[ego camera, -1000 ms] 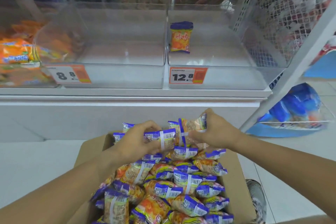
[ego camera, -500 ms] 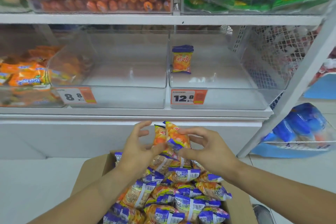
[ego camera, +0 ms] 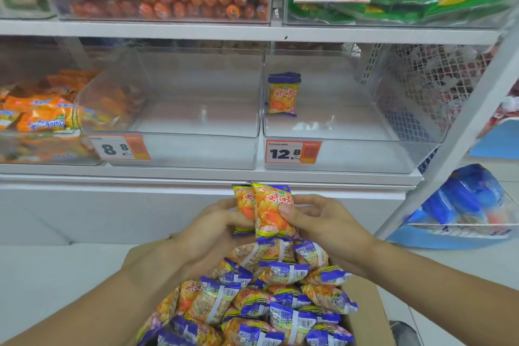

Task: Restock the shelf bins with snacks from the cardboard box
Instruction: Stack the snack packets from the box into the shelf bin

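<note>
Head view, the only one supplied: the person stands over an open brown cardboard box (ego camera: 362,306) heaped with small orange-and-purple foil snack packets (ego camera: 280,272). Two such packets, held upright and face out (ego camera: 266,209), are raised just above the heap, below the white shelf edge (ego camera: 196,177). The left hand (ego camera: 207,230) grips them from the left with fingers curled behind; the right hand (ego camera: 323,222) pinches the front packet with its thumb on the face and fingers wrapped behind. Both hands are closed on the pair. The packets' long axis runs vertically, purple seal at top and bottom, printed front toward the viewer. I judge the step in hand to be the squaring-up of a gathered pair before shelving. The clear plastic bin tagged 12.8 (ego camera: 337,160) holds one matching packet standing upright (ego camera: 283,94) against its left wall, so that bin appears to be the destination; the neighbouring clear bin tagged 8.8 (ego camera: 196,149) shows no stock. The next move calls for lifting the pair up and over the bin's front wall, keeping them upright and facing forward beside the lone packet.
</note>
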The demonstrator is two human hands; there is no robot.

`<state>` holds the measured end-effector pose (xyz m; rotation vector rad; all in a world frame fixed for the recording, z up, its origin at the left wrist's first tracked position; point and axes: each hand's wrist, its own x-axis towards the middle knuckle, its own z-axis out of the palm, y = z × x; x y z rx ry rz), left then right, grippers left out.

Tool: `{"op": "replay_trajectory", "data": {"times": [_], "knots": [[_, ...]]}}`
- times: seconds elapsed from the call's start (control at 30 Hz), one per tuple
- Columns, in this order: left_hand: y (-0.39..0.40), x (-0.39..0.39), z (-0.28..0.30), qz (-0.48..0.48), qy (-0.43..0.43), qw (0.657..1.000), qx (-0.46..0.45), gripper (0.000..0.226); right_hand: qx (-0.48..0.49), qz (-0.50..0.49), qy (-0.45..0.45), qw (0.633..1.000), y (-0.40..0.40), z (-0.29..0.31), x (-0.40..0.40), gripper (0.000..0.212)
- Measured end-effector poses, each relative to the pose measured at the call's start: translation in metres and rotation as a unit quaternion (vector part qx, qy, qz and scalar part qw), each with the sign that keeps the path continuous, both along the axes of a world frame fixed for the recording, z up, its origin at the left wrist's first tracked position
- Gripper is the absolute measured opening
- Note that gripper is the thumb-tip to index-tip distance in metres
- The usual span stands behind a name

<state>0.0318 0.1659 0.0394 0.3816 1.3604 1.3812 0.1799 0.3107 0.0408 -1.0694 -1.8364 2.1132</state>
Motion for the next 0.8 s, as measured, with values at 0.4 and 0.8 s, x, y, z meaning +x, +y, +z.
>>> {"op": "replay_trajectory", "data": {"times": [0.4, 0.8], "knots": [[0.018, 0.004, 0.052, -0.053, 0.422, 0.905, 0.010, 0.057, -0.138, 0.109, 0.141, 0.974, 0.033, 0.040, -0.008, 0.071], [0.061, -0.015, 0.067, 0.019, 0.577, 0.806, 0.132, 0.078, 0.001, 0.127, 0.267, 0.955, 0.082, 0.074, -0.024, 0.067]]}}
